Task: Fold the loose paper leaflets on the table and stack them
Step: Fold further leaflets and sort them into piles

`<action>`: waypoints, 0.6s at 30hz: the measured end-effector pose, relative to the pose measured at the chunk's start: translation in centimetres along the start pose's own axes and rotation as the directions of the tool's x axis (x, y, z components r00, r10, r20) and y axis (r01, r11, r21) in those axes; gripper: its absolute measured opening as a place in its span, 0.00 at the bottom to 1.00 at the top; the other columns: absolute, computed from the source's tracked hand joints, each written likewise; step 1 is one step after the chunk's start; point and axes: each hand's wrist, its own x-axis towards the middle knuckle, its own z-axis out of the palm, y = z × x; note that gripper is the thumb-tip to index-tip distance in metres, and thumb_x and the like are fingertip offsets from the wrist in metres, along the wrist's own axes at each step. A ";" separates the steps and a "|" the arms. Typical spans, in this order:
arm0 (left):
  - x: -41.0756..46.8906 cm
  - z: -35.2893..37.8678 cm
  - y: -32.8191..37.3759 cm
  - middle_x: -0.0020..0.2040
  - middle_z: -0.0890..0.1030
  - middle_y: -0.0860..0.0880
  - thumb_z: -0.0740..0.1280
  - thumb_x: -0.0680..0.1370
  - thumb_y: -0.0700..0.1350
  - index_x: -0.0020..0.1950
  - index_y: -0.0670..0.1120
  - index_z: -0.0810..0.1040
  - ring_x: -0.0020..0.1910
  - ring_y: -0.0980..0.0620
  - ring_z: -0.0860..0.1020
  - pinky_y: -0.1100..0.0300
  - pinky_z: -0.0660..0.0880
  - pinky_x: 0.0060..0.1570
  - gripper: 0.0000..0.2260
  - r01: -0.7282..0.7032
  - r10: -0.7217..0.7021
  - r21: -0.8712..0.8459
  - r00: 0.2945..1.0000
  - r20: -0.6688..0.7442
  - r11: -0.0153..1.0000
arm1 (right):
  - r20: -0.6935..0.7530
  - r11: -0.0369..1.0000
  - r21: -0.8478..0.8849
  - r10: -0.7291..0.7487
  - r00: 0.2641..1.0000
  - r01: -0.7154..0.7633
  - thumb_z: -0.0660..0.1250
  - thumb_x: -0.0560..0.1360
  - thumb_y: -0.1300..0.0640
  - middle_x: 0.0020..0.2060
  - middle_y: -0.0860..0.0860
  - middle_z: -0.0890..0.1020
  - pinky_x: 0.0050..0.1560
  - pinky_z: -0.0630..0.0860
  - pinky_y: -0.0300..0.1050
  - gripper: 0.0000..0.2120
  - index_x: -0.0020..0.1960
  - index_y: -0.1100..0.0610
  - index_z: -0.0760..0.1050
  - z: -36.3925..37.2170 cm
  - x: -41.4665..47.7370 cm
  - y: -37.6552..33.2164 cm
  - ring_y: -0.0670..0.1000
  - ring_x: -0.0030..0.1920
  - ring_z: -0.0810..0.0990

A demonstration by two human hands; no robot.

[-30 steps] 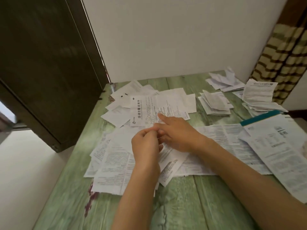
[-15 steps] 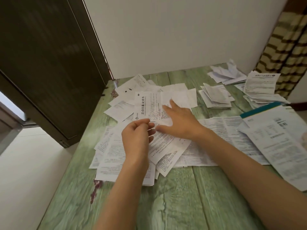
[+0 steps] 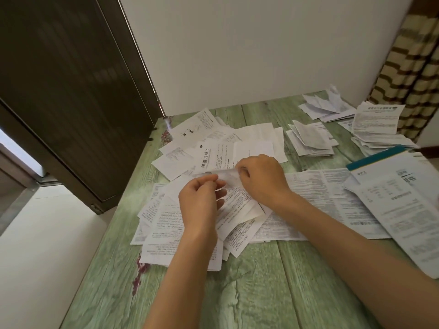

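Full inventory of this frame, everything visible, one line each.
table: one, green wood-grain, fills lower view.
loose leaflets: many, white printed, heaped mid-table.
held leaflet: one, white, edge lifted between both hands.
folded stacks: about three, white, far right of table.
large sheets: several, white, one teal-edged, right edge.
door: one, dark brown, left.
curtain: one, brown-cream striped, top right.
left hand: pinches held leaflet.
right hand: pinches held leaflet.

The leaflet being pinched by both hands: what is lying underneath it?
Under the leaflet lie more loose leaflets, overlapping in a heap on the green table. The left hand and right hand pinch its top edge. How many layers lie below is covered.
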 end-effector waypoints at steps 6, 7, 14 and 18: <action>0.8 -0.8 0.9 0.60 0.75 0.51 0.64 0.79 0.47 0.65 0.46 0.71 0.59 0.52 0.73 0.57 0.71 0.58 0.15 -0.172 0.179 0.132 0.983 -0.046 0.976 | 0.170 0.409 0.871 0.269 0.948 -0.273 0.65 0.76 0.64 0.42 0.51 0.84 0.44 0.79 0.47 0.05 0.47 0.57 0.79 -4.3 -0.5 -1.4 0.51 0.41 0.82; 1.1 -1.2 1.0 0.63 0.73 0.53 0.64 0.78 0.51 0.68 0.47 0.68 0.62 0.53 0.72 0.58 0.69 0.59 0.20 -0.181 0.186 0.141 0.982 -0.024 0.973 | 0.245 0.247 0.921 0.236 0.940 -0.302 0.64 0.76 0.64 0.45 0.53 0.84 0.47 0.80 0.49 0.06 0.50 0.58 0.80 -5.1 -0.7 -1.3 0.52 0.43 0.82; 1.3 -3.3 1.8 0.52 0.83 0.44 0.67 0.72 0.53 0.51 0.45 0.79 0.54 0.42 0.81 0.43 0.76 0.56 0.14 0.036 -0.014 -0.099 0.976 0.216 0.994 | 0.408 0.134 0.886 0.228 0.884 -0.444 0.63 0.76 0.63 0.47 0.55 0.83 0.47 0.78 0.51 0.09 0.54 0.59 0.78 -5.0 -1.0 -0.3 0.55 0.46 0.81; 1.4 -2.9 1.1 0.48 0.84 0.46 0.66 0.78 0.43 0.50 0.43 0.80 0.49 0.46 0.81 0.47 0.78 0.54 0.05 -0.032 0.030 0.010 0.990 0.139 0.999 | 0.460 0.150 0.853 0.237 0.856 -0.500 0.64 0.76 0.64 0.52 0.56 0.83 0.56 0.78 0.55 0.09 0.56 0.60 0.77 -4.1 -1.2 0.0 0.57 0.52 0.81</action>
